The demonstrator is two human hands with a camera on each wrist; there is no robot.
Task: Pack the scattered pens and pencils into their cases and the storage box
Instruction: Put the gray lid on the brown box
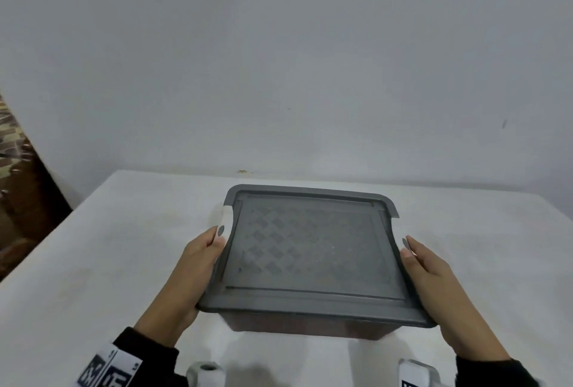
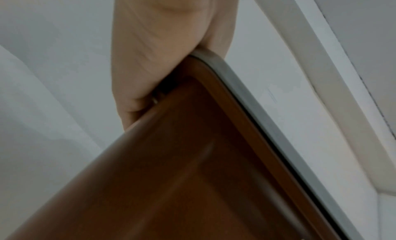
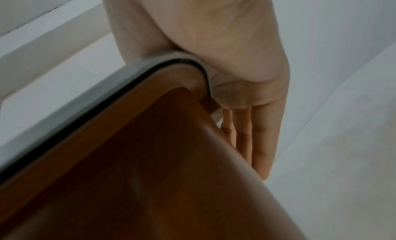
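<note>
The storage box [image 1: 310, 250] has a grey patterned lid on a brown see-through body and is at the middle of the white table [image 1: 124, 247]. My left hand [image 1: 201, 259] holds its left side, thumb on the white latch [image 1: 225, 219]; the fingers are hidden under the rim. My right hand [image 1: 431, 275] presses the right side with straight fingers [image 3: 259, 142] along the wall. The wrist views show the brown wall [image 2: 193, 176] and grey lid rim [image 3: 85, 98] against each palm. No pens or cases show. Whether the box touches the table I cannot tell.
A pale wall [image 1: 279, 60] rises right behind the table's far edge. A brown patterned surface [image 1: 18, 169] lies off the table's left side. Bare tabletop lies on both sides of the box.
</note>
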